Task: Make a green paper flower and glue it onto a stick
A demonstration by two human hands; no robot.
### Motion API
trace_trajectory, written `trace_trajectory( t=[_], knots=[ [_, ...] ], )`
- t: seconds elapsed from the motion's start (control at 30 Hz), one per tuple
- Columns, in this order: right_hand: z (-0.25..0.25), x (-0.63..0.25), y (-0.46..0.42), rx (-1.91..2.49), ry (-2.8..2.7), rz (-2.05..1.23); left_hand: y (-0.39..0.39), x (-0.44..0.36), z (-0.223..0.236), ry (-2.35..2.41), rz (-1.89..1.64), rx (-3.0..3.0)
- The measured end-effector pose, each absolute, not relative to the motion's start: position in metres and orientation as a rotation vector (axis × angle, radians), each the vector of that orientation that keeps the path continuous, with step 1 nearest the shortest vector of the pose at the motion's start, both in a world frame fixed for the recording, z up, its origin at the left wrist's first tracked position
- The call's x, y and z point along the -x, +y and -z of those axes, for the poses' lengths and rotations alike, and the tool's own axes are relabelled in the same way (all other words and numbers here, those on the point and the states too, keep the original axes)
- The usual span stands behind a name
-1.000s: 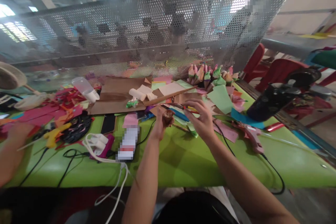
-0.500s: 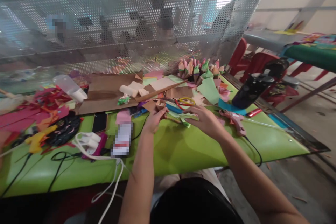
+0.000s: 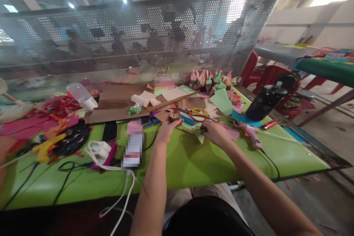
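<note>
- The left hand had its grip closed around a small, rolled brown paper piece, thumb and fingers pressed to its sides; the piece was held up over the green bench, just left of a blue stick.
- The right hand was well apart from that piece, its grip narrow and the fingers curled down beside a pale green scrap; whether it held anything, I could not tell.
- The hold on the roll looked best kept light but steady; thin paper would probably crease under a hard squeeze, and a slack one might let it unwind.
- Red-handled scissors lay between the hands, with a pink glue gun to the right; keeping the right wrist low and clear of both seemed wise, since a snag could have jolted the roll.
</note>
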State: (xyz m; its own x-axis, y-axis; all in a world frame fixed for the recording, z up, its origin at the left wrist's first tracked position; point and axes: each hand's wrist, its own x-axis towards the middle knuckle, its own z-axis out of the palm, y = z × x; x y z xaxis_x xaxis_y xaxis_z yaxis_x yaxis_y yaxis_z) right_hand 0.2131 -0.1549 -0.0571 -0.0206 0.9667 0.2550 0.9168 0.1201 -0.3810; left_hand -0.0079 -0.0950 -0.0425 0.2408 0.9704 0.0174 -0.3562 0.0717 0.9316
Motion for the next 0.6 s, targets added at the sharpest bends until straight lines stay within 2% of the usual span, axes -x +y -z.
trace_trajectory(
  t=[0.1,0.3,0.6],
  knots=[
    [0.044,-0.216,-0.148,1.713,-1.851,-0.226,-0.094,0.006,0.046,0.802,-1.171,-1.001],
    [0.019,-0.186,-0.122,1.225,-1.360,-0.713,-0.097,0.004,0.046,0.772,-1.094,-1.055],
    [0.036,-0.162,-0.118,1.197,-1.257,-0.781,-0.103,-0.002,0.038,0.752,-1.075,-1.077]
  ],
)
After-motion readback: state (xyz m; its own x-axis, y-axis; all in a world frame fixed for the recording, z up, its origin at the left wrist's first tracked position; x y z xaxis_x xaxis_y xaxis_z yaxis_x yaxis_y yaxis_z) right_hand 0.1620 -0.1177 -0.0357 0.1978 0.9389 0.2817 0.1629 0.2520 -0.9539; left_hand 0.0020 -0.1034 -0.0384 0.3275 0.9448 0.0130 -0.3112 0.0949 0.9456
